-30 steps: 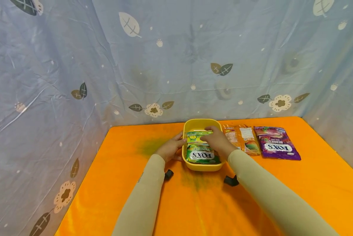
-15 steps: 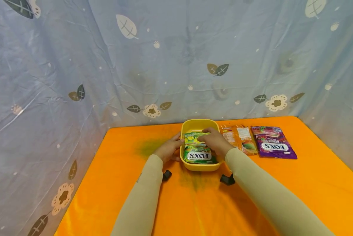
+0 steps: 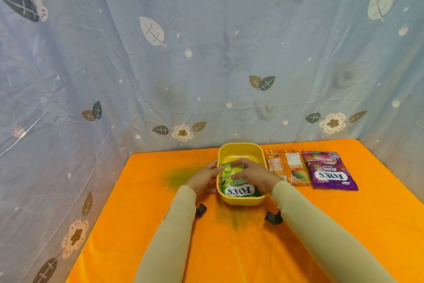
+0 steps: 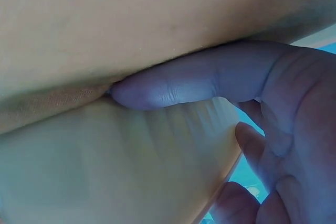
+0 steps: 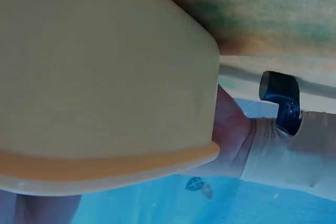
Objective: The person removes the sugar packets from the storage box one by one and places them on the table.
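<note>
A yellow plastic box (image 3: 242, 201) stands on the orange-covered table, holding a green Fox's Spring Tea candy bag (image 3: 241, 191). My left hand (image 3: 202, 179) grips the box's left side, its thumb at the rim and fingers outside. In the left wrist view one finger (image 4: 173, 85) lies along the foot of the box wall (image 4: 105, 161). My right hand (image 3: 259, 176) reaches over the right rim and presses on the bag with thumb and index spread, covering its right part. In the right wrist view the box wall (image 5: 105, 77) hides most of that hand.
Right of the box lie orange candy bags (image 3: 298, 171), partly behind my right hand, and a purple Fox's Berries bag (image 3: 330, 171). Black wrist mounts (image 3: 273, 217) show beneath my sleeved forearms. A patterned blue curtain (image 3: 212, 78) surrounds the table's back and sides.
My right hand has moved left and down over the green bag, covering more of it. The bag's far end sits lower and its lettering is tilted. My left hand keeps its place.
</note>
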A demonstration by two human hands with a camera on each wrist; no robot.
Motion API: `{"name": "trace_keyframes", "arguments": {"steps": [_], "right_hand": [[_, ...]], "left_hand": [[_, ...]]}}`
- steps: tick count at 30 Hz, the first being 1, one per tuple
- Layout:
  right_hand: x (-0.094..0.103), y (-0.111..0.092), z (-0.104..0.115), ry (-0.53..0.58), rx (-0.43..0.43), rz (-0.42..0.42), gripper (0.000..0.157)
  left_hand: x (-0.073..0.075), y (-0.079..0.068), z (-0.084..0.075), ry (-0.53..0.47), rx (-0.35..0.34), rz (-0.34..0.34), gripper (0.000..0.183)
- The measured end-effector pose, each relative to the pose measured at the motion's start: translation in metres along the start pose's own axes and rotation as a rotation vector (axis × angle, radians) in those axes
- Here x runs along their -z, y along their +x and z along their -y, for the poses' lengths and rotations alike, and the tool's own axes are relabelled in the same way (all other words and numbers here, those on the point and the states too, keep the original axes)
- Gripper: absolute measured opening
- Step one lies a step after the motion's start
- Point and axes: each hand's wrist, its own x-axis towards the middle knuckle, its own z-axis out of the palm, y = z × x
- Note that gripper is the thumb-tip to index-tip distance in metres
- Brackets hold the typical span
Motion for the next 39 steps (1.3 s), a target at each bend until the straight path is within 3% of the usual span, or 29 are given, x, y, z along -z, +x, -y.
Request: {"name": "trace_keyframes", "arguments": {"steps": [11,24,30,39], "right_hand": [[-0.0004,0.0003,-0.0040,-0.027,0.041,0.121,0.058],[-0.0050,-0.0011,-0.0039,-0.111,0.108,0.060,0.053],[-0.0065,-0.0024,-0.0057,-0.139,0.163,-0.002,0.048],[-0.0031,-0.0030,-0.0087,-0.083,0.208,-0.027,0.047]], "left_hand": [[0.0000,-0.0004,-0.0014,0.024,-0.033,0.019,0.057],[0.0030,0.0000,-0.0005,0.079,-0.056,0.007,0.057],[0.0024,-0.0005,0.0006,0.038,-0.052,0.016,0.056],[0.0017,-0.0010,0.0007,0.022,-0.021,0.012,0.056]]}}
